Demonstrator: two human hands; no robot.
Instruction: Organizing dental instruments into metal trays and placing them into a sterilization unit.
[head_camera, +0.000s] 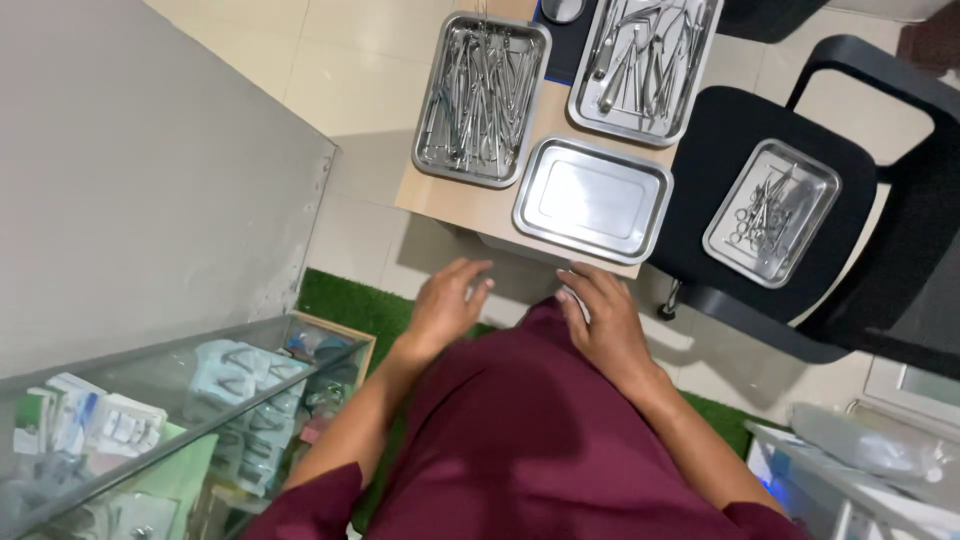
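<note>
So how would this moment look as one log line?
left hand: open, by table edge | right hand: open, near empty steel tray | three steel trays hold metal instruments

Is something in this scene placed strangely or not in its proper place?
Yes. One metal tray of instruments lies on the seat of the black chair, while the other three trays are on the small table. Nothing looks spilled.

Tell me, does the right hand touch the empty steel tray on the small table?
Apart. The head view shows the right hand below the table's edge, with a strip of tabletop between its fingertips and the empty tray.
</note>
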